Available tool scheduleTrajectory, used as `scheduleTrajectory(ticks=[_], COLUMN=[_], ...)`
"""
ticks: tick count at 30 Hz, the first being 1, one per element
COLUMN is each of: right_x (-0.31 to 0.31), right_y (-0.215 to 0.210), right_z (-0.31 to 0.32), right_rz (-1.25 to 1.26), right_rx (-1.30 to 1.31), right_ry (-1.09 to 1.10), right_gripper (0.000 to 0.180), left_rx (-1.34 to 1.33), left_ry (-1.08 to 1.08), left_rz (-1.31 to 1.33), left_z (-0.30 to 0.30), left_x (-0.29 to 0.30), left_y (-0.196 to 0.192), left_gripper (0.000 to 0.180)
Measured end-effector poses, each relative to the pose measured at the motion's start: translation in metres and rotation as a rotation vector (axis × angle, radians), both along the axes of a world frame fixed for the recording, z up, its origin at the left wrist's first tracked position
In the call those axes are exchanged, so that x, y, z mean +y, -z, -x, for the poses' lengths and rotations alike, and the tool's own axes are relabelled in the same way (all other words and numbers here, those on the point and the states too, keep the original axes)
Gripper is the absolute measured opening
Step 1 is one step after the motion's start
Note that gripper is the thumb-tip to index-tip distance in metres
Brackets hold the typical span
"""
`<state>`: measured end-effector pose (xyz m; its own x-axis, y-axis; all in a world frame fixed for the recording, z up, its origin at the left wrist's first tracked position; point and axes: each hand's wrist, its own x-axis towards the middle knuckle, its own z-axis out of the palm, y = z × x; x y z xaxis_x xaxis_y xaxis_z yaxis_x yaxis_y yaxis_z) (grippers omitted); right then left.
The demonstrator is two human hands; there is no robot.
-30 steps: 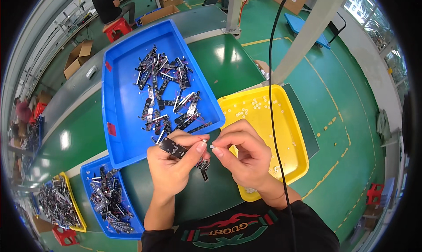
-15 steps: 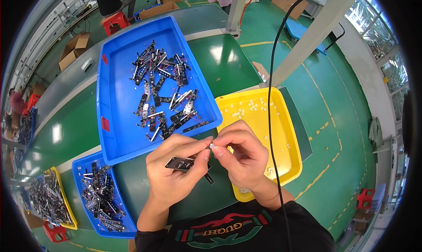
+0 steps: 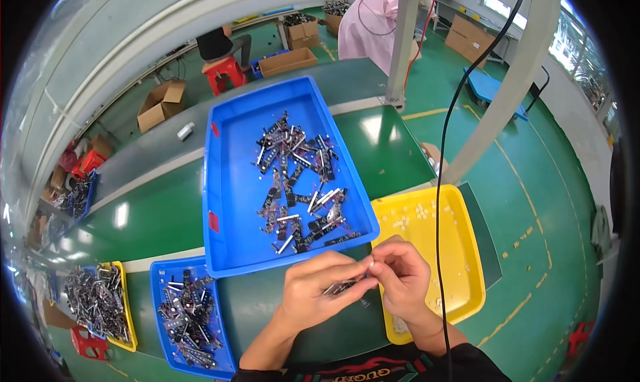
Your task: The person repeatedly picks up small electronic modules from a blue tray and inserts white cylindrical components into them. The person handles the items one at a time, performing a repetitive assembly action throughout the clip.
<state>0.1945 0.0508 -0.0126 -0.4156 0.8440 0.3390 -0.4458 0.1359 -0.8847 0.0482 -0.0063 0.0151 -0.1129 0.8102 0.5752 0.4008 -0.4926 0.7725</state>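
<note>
My left hand (image 3: 319, 292) is closed round a slim black electronic part (image 3: 341, 287), mostly hidden behind the fingers. Thumb and fingertips of my right hand (image 3: 403, 279) pinch a tiny white piece (image 3: 371, 263) right against the left fingertips. Just beyond both hands lies a large blue tray (image 3: 227, 249) with a loose heap of black circuit-board parts (image 3: 293, 182), some with silvery bars and thin wires. At the right, a yellow tray (image 3: 467, 262) has small white rings (image 3: 421, 212) scattered on its bottom, and my right wrist is over its near edge.
A smaller blue tray (image 3: 160, 329) and a yellow tray (image 3: 125, 309), both heaped with similar parts, stand at the left. A black cable (image 3: 438, 235) hangs down past my right forearm. Beyond the green table are a metal post (image 3: 403, 49), cardboard boxes and two other people.
The whole view has shifted, so the trays and hands sit lower and further right. My hands stay together at the fingertips; the black part has turned and shows less.
</note>
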Motion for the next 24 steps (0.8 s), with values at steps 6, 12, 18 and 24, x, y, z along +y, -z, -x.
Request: scheduleTrajectory(ticks=[6,12,18,24], right_x=[0.006,0.028,0.042,0.042], right_y=[0.007,0.0,0.048,0.079], right_z=[-0.021,-0.066,-0.103,-0.103], right_rz=[-0.099,-0.326,-0.713,-0.832], right_rx=[-0.095,-0.825,-1.294,-1.297], right_ry=[-0.078,-0.092,0.255,0.158], right_gripper=[0.017,0.029,0.054,0.051], left_rx=[-0.079,0.052,0.136,0.579], left_ry=[0.09,-0.423,-0.96,-1.432], left_rz=[0.142,0.127,0.278,0.566], left_z=[0.005,0.04,0.105,0.168], left_x=[-0.001,-0.048,-0.15,-0.243], left_y=[-0.001,-0.006,0.024,0.051], left_gripper=[0.026,0.011,0.007,0.018])
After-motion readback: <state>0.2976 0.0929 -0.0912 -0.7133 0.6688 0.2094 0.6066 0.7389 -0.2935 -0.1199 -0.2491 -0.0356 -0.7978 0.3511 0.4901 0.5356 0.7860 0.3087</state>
